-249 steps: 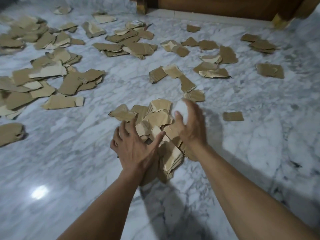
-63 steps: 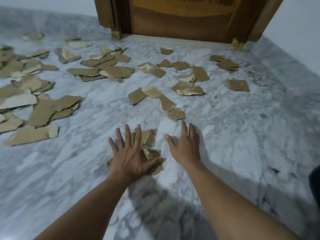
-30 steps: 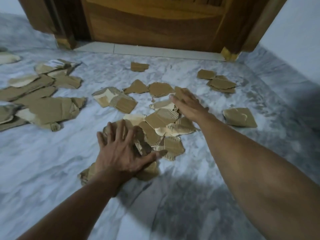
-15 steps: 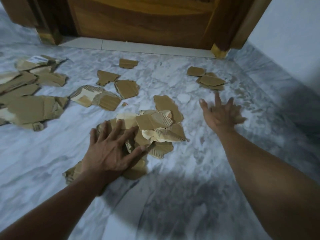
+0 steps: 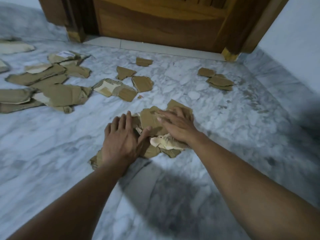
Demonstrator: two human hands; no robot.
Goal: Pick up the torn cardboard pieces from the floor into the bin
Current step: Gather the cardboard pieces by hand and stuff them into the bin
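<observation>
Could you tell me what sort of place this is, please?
Probably a room in a home, by a doorway: a marble floor, a wooden door in its frame, and a plain wall.

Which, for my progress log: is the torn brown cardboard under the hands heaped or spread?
Heaped: torn brown cardboard pieces overlap under the left hand and right hand.

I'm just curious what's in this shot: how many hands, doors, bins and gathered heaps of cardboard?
Hands: 2, left hand and right hand
Door: 1
Heap of cardboard under the hands: 1
Bin: 0 in view
Total: 4. The loose pieces around overlap too much to count.
</observation>
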